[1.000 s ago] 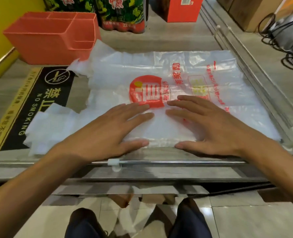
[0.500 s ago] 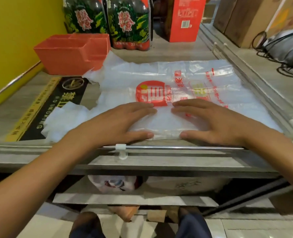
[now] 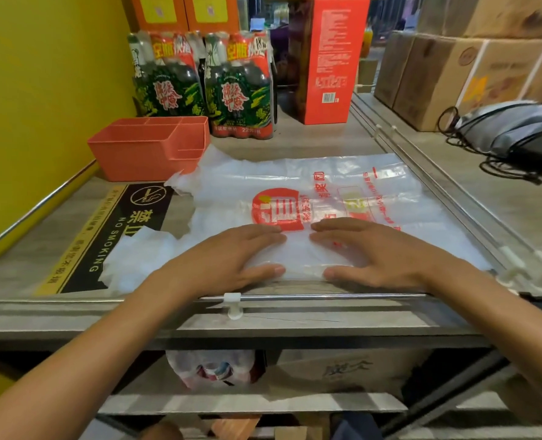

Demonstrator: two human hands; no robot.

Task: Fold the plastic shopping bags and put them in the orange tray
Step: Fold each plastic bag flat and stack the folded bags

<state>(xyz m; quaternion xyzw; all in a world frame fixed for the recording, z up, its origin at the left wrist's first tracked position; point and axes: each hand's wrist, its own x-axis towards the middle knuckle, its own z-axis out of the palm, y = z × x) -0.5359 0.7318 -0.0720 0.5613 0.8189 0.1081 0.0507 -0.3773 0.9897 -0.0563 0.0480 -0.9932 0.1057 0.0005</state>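
At the counter's near edge, the left hand (image 3: 231,258) and right hand (image 3: 374,252) lie flat, fingers straight and together, pressing the plastic bag (image 3: 295,185) without gripping it. The bag is spread across the counter's middle, its handles trailing toward the left side. The film looks slick and likely to spring back or slide if pressure lifts before a crease is set. At the far left corner, the orange tray (image 3: 136,154) shows compartments holding nothing visible.
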